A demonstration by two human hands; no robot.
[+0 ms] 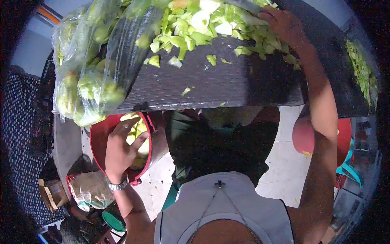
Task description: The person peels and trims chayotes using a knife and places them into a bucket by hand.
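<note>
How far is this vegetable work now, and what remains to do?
Partly done, it seems: pale pieces already lie in the red bucket, and green scraps are piled on the table. In hand: the right hand holds a knife; the left hand reaches into the bucket, its grip unclear. Probably left: the green vegetables in clear bags.

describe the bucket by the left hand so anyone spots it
Look just below the near edge of the dark table, left side, for a red bucket. The left hand reaches in over pale yellow pieces; the right-hand red tub shows none.
</note>
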